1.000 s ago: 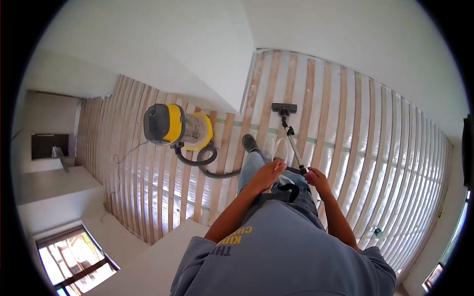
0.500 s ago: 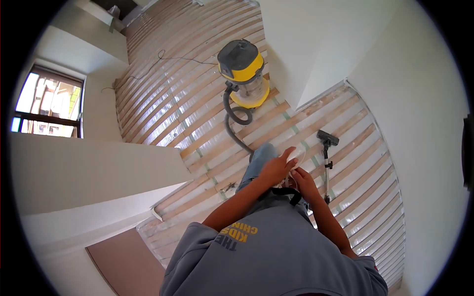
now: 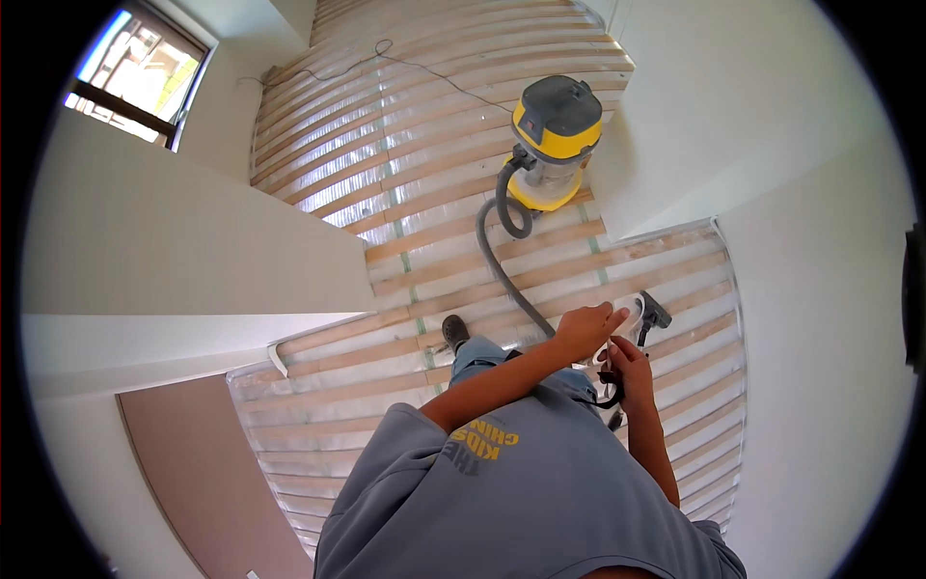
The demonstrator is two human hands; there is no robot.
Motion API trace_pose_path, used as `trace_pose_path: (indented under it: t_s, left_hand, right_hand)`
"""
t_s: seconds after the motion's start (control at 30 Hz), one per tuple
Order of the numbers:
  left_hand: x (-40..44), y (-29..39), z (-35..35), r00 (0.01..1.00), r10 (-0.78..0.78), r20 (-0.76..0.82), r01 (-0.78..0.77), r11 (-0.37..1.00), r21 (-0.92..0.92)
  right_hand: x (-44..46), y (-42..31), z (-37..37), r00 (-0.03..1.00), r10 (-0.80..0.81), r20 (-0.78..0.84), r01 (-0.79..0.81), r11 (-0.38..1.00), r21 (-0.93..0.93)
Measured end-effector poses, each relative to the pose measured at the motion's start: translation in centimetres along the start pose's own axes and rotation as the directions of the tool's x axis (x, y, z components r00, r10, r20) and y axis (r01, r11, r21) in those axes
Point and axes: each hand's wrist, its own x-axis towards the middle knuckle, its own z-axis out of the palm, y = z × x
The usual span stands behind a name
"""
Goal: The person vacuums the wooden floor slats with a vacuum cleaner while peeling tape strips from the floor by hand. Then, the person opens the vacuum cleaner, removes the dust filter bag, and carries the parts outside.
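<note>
My left hand (image 3: 586, 330) is closed at waist height, its fingers against a thin white looped cord-like item (image 3: 634, 311). Just below and to the right, my right hand (image 3: 633, 374) pinches another part of the white item. A black strap (image 3: 610, 388) curves beside my right fingers; whether it is gripped is unclear. Behind my hands, a black vacuum floor nozzle (image 3: 655, 310) stands on the floor, its tube partly hidden. From the yellow and black drum vacuum cleaner (image 3: 557, 145), a grey hose (image 3: 497, 261) runs down behind my left forearm.
Wooden battens (image 3: 415, 198) with silvery sheeting between them cover the floor. A thin cable (image 3: 439, 75) trails from the vacuum. White walls (image 3: 193, 232) flank both sides, with a window (image 3: 145, 72) upper left. A brown panel (image 3: 198, 473) is lower left. My shoe (image 3: 454, 332) rests on the battens.
My view has turned, shifting the vacuum right and the window upward. My hands sit lower and further right in view, still on the white item. My shoe has come into sight.
</note>
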Motion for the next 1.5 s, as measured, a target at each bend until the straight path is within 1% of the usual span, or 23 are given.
trace_pose_path:
  t_s: [0.07,0.1,0.13,0.17,0.23,0.33,0.4,0.47,0.63,0.7,0.73,0.77,0.83,0.87,0.9,0.93,0.97,1.03,1.23,1.3,1.4,1.43,1.5]
  left_hand:
    - [-2.1,-5.1,-1.1,0.975,0.031,-0.219,-0.070,0.983,-0.172]
    - [-2.5,-7.7,-1.8,0.965,-0.235,-0.118,0.115,0.780,-0.615]
    - [-3.4,-10.6,-1.9,0.913,-0.384,0.140,0.290,0.365,-0.885]
    - [-5.6,-9.6,-6.1,0.870,-0.422,0.255,0.311,0.069,-0.948]
    - [-7.8,-13.6,-8.6,0.861,-0.504,0.062,0.158,0.149,-0.976]
    - [-10.2,-17.3,-12.8,0.680,-0.733,-0.014,-0.065,-0.041,-0.997]
    - [-12.0,-16.9,-17.5,0.498,-0.862,-0.097,-0.226,-0.021,-0.974]
    - [-13.2,-20.7,-19.6,0.499,-0.850,-0.171,-0.254,0.045,-0.966]
    - [-15.4,-22.6,-23.9,0.457,-0.839,-0.294,-0.350,0.134,-0.927]
    - [-15.1,-25.0,-24.6,0.450,-0.808,-0.379,-0.364,0.222,-0.905]
    - [-15.2,-25.2,-25.4,0.428,-0.738,-0.522,-0.270,0.446,-0.853]
    - [-14.7,-26.0,-25.9,0.419,-0.751,-0.510,-0.302,0.414,-0.858]
    - [-14.1,-27.5,-27.0,0.412,-0.769,-0.488,-0.323,0.378,-0.868]
    - [-14.0,-27.4,-28.3,0.393,-0.817,-0.423,-0.329,0.304,-0.894]
    - [-13.6,-27.8,-29.8,0.366,-0.857,-0.362,-0.340,0.239,-0.910]
    - [-13.6,-30.6,-29.6,0.344,-0.880,-0.326,-0.338,0.208,-0.918]
    - [-13.3,-32.9,-30.0,0.303,-0.830,-0.467,-0.370,0.350,-0.861]
    - [-12.3,-33.8,-33.9,0.206,-0.939,-0.276,-0.352,0.192,-0.916]
    - [-5.7,-34.1,-47.3,0.082,-0.972,-0.222,-0.485,0.156,-0.860]
    - [-5.2,-35.5,-51.1,0.174,-0.941,-0.290,-0.476,0.177,-0.861]
    - [-3.6,-37.0,-55.1,0.098,-0.936,-0.338,-0.499,0.248,-0.830]
    - [-3.6,-37.7,-55.7,0.117,-0.922,-0.369,-0.481,0.273,-0.833]
    - [-4.4,-38.2,-55.1,0.125,-0.921,-0.369,-0.442,0.281,-0.852]
  right_hand:
    - [1.7,-0.2,4.2,1.000,0.014,0.012,-0.012,0.995,-0.099]
    - [2.6,-0.2,6.5,0.999,0.011,0.034,-0.005,0.987,-0.162]
    - [3.5,0.0,8.8,0.996,-0.033,0.087,0.050,0.978,-0.202]
    - [4.0,0.0,11.4,0.992,-0.055,0.109,0.084,0.955,-0.285]
    - [5.6,1.6,16.5,0.983,-0.120,0.138,0.169,0.885,-0.434]
    - [5.8,2.1,25.6,0.900,-0.271,0.342,0.430,0.688,-0.584]
    - [6.9,3.6,29.6,0.836,-0.372,0.403,0.548,0.582,-0.600]
    - [8.6,4.0,33.3,0.722,-0.463,0.514,0.686,0.383,-0.619]
    - [10.2,2.9,39.3,0.759,-0.409,0.506,0.642,0.345,-0.684]
    - [12.6,2.2,40.7,0.711,-0.405,0.576,0.701,0.336,-0.629]
    - [13.6,1.4,41.4,0.736,-0.324,0.594,0.676,0.311,-0.668]
    - [14.2,1.0,42.2,0.747,-0.317,0.585,0.665,0.323,-0.674]
    - [15.8,-0.1,43.6,0.778,-0.276,0.564,0.599,0.597,-0.534]
    - [16.0,-2.0,44.3,0.818,-0.057,0.572,0.434,0.714,-0.549]
    - [16.5,-2.6,44.8,0.813,-0.054,0.579,0.432,0.723,-0.539]
    - [17.6,-3.2,45.2,0.796,0.010,0.605,0.372,0.781,-0.502]
    - [19.1,-3.8,45.7,0.764,0.070,0.642,0.313,0.829,-0.463]
    - [24.1,-2.1,45.7,0.688,0.212,0.694,0.106,0.916,-0.386]
    - [32.3,-7.9,46.5,0.499,0.435,0.750,-0.204,0.900,-0.386]
    - [35.9,-8.7,45.1,0.552,0.395,0.734,-0.103,0.906,-0.411]
    - [40.2,-10.4,42.0,0.548,0.538,0.640,-0.019,0.773,-0.634]
    - [41.2,-10.4,40.9,0.536,0.560,0.632,-0.043,0.765,-0.642]
    - [42.0,-9.9,39.4,0.646,0.507,0.570,-0.247,0.846,-0.473]
